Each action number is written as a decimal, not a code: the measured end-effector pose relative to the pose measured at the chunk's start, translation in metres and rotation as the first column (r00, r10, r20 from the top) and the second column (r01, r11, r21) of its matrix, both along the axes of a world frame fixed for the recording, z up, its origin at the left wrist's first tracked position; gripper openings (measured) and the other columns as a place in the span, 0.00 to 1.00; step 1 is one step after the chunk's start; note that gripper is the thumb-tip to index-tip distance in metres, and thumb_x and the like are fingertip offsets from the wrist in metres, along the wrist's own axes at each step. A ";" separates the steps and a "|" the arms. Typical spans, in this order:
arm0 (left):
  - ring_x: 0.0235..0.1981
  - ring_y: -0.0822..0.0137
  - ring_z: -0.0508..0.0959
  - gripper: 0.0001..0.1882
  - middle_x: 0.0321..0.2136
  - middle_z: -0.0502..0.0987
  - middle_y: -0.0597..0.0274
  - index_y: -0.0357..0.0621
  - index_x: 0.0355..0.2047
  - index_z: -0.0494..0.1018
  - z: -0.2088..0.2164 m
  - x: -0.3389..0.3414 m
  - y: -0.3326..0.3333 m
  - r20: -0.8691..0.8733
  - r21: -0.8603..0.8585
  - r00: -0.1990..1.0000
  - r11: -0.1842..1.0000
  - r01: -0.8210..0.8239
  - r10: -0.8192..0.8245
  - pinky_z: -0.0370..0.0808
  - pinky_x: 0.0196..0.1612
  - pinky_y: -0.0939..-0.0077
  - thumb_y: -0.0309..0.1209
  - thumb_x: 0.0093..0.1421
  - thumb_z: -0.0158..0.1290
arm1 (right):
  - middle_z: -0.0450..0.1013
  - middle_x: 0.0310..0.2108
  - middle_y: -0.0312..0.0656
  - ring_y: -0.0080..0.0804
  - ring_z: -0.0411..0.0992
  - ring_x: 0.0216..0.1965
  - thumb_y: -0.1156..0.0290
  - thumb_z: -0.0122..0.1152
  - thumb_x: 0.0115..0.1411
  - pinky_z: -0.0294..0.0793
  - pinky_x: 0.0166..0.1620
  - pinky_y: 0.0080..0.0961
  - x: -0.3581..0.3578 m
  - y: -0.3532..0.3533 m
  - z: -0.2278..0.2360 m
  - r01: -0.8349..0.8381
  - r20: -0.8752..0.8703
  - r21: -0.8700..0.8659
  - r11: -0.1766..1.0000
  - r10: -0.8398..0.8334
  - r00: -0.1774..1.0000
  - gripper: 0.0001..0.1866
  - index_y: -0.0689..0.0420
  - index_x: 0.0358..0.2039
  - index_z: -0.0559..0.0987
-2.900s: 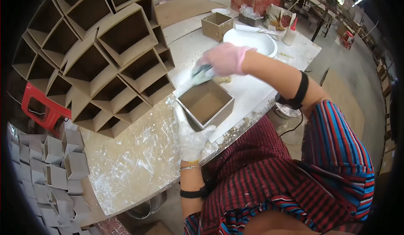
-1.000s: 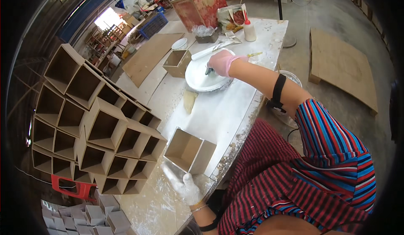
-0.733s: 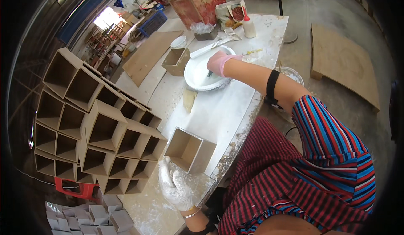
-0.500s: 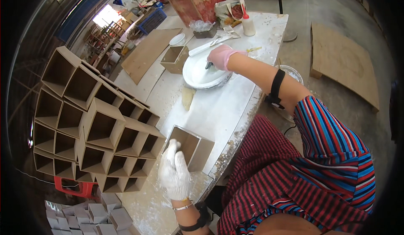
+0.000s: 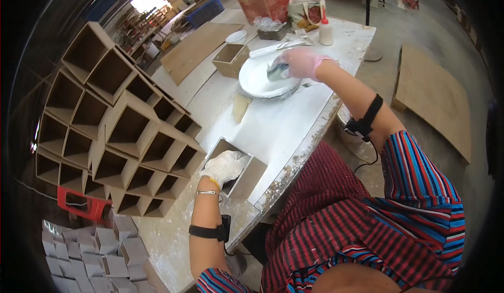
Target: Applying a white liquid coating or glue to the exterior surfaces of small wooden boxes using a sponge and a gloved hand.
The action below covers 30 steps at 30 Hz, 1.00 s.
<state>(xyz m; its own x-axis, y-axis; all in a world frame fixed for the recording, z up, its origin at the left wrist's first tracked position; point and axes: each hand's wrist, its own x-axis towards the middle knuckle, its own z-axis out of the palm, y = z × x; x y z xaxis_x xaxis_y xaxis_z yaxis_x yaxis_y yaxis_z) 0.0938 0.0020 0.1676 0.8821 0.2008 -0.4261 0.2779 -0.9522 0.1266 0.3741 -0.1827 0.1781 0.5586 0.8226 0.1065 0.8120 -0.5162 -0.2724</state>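
Note:
My right hand [image 5: 303,63], in a thin pink glove, is closed on a grey-green sponge [image 5: 277,72] with white on it. It holds the sponge over the right side of a shallow round basin [image 5: 251,87] of white paint. In a white knitted glove, my left hand [image 5: 226,167] reaches into the opening of a brown-grey open box [image 5: 249,179] near the table's front edge. Its fingers curl at the box's inside wall, and their tips are partly hidden. Between basin and box lies a yellowish pad [image 5: 241,107].
Left of the table rises a stack of brown open boxes [image 5: 131,130], with pale grey boxes [image 5: 92,256] and a red stool [image 5: 81,203] below. Behind the basin are another box [image 5: 231,61], a white bowl [image 5: 236,37] and a red-capped bottle [image 5: 326,32]. A bucket [image 5: 353,130] stands beside the table.
My left hand has moved from the box's left wall farther into its opening. My right hand has turned at the basin, and more of the sponge shows. The whole view has shifted slightly.

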 end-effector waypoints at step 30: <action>0.35 0.51 0.76 0.28 0.33 0.76 0.53 0.42 0.41 0.73 -0.016 -0.059 -0.026 0.860 0.213 0.508 0.939 -0.268 -0.050 0.73 0.37 0.61 0.47 0.44 0.62 | 0.70 0.32 0.40 0.43 0.70 0.35 0.69 0.65 0.50 0.70 0.38 0.36 -0.198 0.033 -0.039 -0.392 0.183 0.646 0.656 0.365 0.913 0.27 0.44 0.53 0.74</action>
